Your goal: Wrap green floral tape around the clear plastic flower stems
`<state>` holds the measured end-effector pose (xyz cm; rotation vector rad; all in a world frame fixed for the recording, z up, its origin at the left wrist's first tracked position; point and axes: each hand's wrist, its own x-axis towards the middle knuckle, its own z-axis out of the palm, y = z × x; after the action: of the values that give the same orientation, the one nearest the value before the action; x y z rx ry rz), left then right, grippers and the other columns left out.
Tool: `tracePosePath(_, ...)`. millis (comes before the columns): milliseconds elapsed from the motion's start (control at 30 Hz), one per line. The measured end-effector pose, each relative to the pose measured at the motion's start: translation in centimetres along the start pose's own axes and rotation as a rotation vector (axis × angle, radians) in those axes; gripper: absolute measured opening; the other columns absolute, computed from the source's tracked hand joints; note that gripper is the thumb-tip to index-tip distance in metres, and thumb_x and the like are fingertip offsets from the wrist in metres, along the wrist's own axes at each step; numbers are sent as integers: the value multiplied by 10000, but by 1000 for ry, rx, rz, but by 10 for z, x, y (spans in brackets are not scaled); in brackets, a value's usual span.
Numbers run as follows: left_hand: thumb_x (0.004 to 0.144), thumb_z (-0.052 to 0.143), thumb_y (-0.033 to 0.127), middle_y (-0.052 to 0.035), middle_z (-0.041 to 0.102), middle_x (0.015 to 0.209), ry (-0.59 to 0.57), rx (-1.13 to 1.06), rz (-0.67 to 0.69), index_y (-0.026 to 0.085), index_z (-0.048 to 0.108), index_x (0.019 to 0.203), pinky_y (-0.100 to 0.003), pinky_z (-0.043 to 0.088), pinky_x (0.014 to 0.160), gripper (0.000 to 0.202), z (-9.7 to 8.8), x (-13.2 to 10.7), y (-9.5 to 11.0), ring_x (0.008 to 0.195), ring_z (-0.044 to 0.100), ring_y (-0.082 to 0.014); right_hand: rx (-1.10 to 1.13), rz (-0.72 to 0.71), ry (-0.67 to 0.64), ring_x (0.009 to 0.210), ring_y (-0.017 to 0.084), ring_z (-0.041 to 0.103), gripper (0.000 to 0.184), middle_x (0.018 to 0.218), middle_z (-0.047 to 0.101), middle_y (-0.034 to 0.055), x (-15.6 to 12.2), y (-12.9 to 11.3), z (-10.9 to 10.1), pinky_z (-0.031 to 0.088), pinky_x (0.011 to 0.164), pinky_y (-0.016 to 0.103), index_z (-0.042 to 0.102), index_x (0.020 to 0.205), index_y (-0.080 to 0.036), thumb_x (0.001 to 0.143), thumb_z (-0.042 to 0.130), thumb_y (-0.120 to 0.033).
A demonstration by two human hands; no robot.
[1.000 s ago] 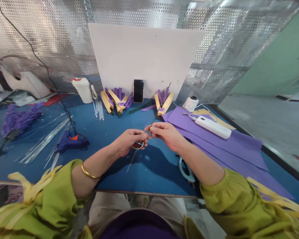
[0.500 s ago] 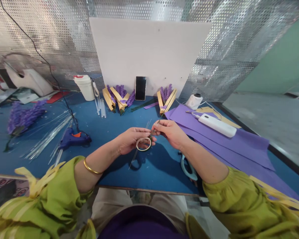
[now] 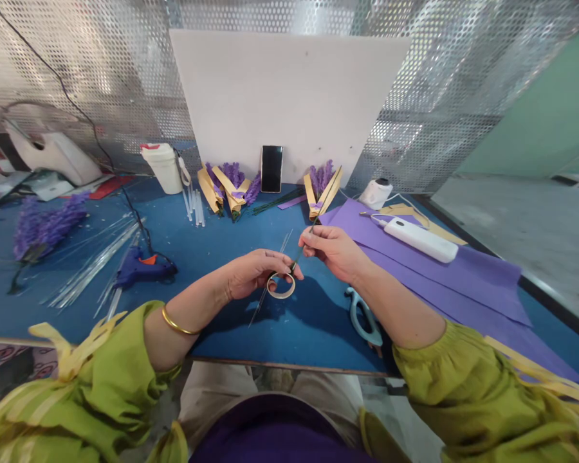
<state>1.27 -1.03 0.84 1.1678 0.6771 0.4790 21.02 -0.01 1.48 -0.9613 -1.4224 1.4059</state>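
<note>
My left hand (image 3: pixel 253 272) is closed around a small roll of tape (image 3: pixel 280 285) and a bundle of thin wires (image 3: pixel 270 283) that pokes out above and below the fist. My right hand (image 3: pixel 331 249) pinches a thin green stem wire (image 3: pixel 305 242) that slants down to the tape roll. Both hands hover over the blue table (image 3: pixel 212 244) near its front edge, a few centimetres apart.
Light blue scissors (image 3: pixel 364 316) lie under my right forearm. Purple sheets (image 3: pixel 434 270) with a white device (image 3: pixel 421 239) cover the right. A blue glue gun (image 3: pixel 142 271), loose wires (image 3: pixel 91 267) and purple flowers (image 3: pixel 45 222) lie left. A phone (image 3: pixel 271 168), finished flowers (image 3: pixel 229 186) and white tub (image 3: pixel 163 168) stand at the back.
My right hand has drawn up and to the right along the green stem, away from the left. The tape roll has turned lower in my left hand.
</note>
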Motion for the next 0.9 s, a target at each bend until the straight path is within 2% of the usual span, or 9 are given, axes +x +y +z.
tracePosePath(133, 686, 663, 233, -127, 704, 953, 20, -25, 2, 121, 707, 788, -158, 310, 432, 158, 1, 0, 0, 801, 630, -158, 6, -8, -37, 576, 93, 443, 248, 589, 500, -16, 0, -1, -2, 373, 571, 231, 664, 682, -162, 733, 723, -397)
tracePosePath(200, 705, 673, 278, -137, 707, 955, 17, -44, 17, 118, 702, 805, -166, 287, 421, 190, 2, -1, 0, 812, 643, -174, 28, -26, -48, 578, 96, 438, 249, 609, 505, -13, 0, -2, -2, 375, 572, 237, 660, 682, -167, 729, 725, -403)
tracePosePath(333, 684, 714, 271, -104, 702, 835, 73, -11, 58, 119, 704, 829, -178, 278, 432, 210, 7, -3, 2, 707, 625, -139, 64, -62, -76, 578, 89, 427, 240, 672, 538, -2, 0, -3, -4, 366, 581, 245, 659, 672, -170, 742, 719, -392)
tracePosePath(433, 676, 703, 230, -63, 663, 707, 135, 37, 86, 108, 722, 813, -190, 293, 451, 184, 10, -5, 4, 575, 545, -86, 51, -91, -90, 577, 89, 423, 223, 675, 541, -2, 0, -3, -5, 355, 584, 249, 661, 668, -173, 758, 706, -371)
tracePosePath(533, 642, 702, 198, -44, 647, 683, 206, 44, 105, 111, 726, 775, -207, 294, 443, 161, 11, -6, 4, 494, 462, -59, -7, -125, -74, 580, 98, 425, 216, 632, 517, -8, 0, -4, -6, 354, 592, 255, 663, 668, -180, 773, 690, -367)
tracePosePath(633, 628, 708, 216, -33, 633, 658, 271, 57, 116, 119, 722, 758, -209, 307, 445, 163, 11, -6, 4, 483, 449, -62, -81, -153, -38, 575, 101, 421, 225, 623, 523, -9, 1, -4, -4, 361, 599, 262, 659, 659, -184, 765, 688, -380)
tracePosePath(800, 672, 728, 351, -19, 599, 627, 286, 167, 171, 129, 730, 755, -205, 278, 444, 237, 9, -6, 1, 499, 436, -64, -180, -194, 12, 566, 101, 413, 264, 624, 535, -8, 1, -5, 0, 359, 583, 265, 644, 630, -184, 735, 700, -420)
tracePosePath(900, 676, 737, 357, 10, 555, 570, 300, 242, 190, 138, 727, 724, -206, 285, 464, 224, 10, -6, 0, 501, 413, -62, -213, -211, 37, 557, 100, 399, 291, 584, 512, -19, 0, -4, 3, 344, 578, 264, 615, 601, -187, 735, 699, -431)
